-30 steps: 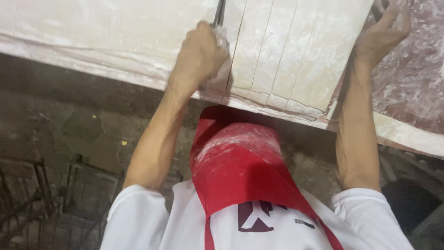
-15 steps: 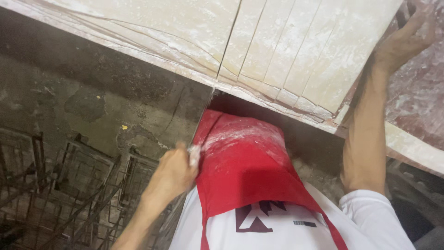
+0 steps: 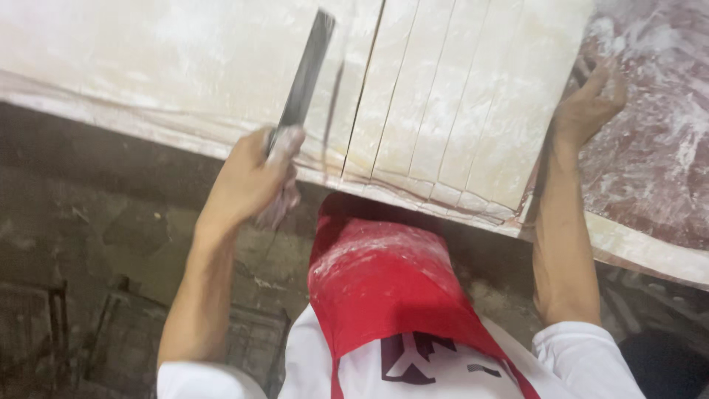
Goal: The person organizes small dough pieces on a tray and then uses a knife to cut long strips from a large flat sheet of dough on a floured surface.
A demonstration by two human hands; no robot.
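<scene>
A wide sheet of floured, folded dough (image 3: 185, 66) lies across the table, its right part cut into several long strips (image 3: 458, 96). My left hand (image 3: 255, 177) grips the handle of a long dark knife (image 3: 304, 74) whose blade points away from me over the dough, just left of the last cut. My right hand (image 3: 591, 103) rests with fingers spread on the right edge of the cut strips. A red apron (image 3: 384, 281) dusted with flour hangs below the table edge.
A reddish, flour-dusted table surface (image 3: 657, 148) shows to the right of the dough. Below on the left is a dark concrete floor (image 3: 88, 214) with metal wire racks (image 3: 44, 332) standing on it.
My left hand dropped down beside the apron half a second ago and has come back up to the dough with the knife. My right hand stayed on the dough's right edge.
</scene>
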